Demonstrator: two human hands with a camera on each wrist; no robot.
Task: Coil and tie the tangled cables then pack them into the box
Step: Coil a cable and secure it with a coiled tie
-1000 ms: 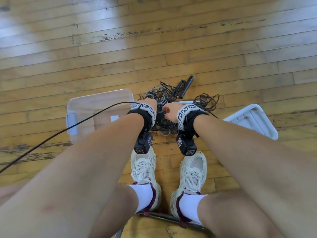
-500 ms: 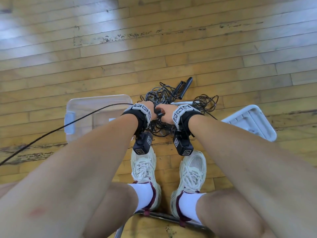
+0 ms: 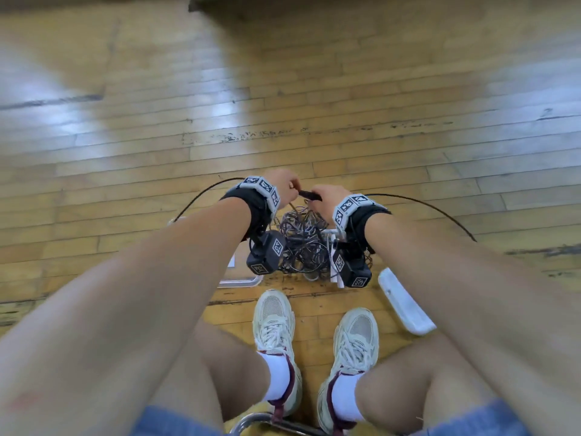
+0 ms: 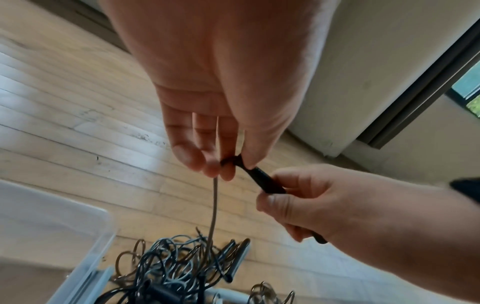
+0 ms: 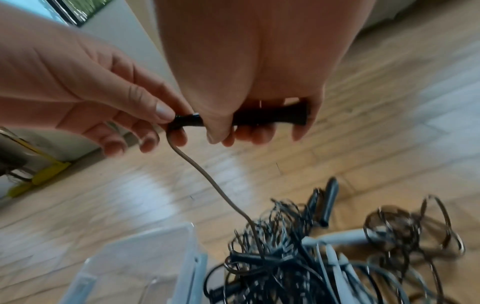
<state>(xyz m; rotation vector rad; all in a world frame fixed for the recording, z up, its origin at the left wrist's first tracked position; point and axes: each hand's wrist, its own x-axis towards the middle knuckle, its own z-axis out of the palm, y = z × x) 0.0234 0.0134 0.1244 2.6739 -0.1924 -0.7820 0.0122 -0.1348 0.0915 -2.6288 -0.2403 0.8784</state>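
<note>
A tangle of dark cables (image 3: 301, 243) lies on the wood floor in front of my feet. Above it, my right hand (image 3: 327, 196) grips a black handle-shaped cable end (image 5: 270, 117). My left hand (image 3: 284, 187) pinches the thin brownish cable (image 4: 214, 205) where it leaves that end, thumb against fingers (image 4: 231, 164). The cable hangs from the hands down into the tangle (image 5: 285, 257). The clear plastic box (image 3: 239, 278) stands left of the tangle, mostly hidden under my left forearm; its corner shows in the wrist views (image 4: 52, 226) (image 5: 145, 257).
The white box lid (image 3: 405, 306) lies on the floor right of the tangle, partly under my right arm. My two shoes (image 3: 273, 322) rest just before the cables. Thin wires from the wrist cameras arc outward. A wall and window frame (image 4: 415, 92) stand beyond.
Both hands have risen from the tangle, taking the black cable end up with them, its cable trailing below. The head view has swung and is blurred.
</note>
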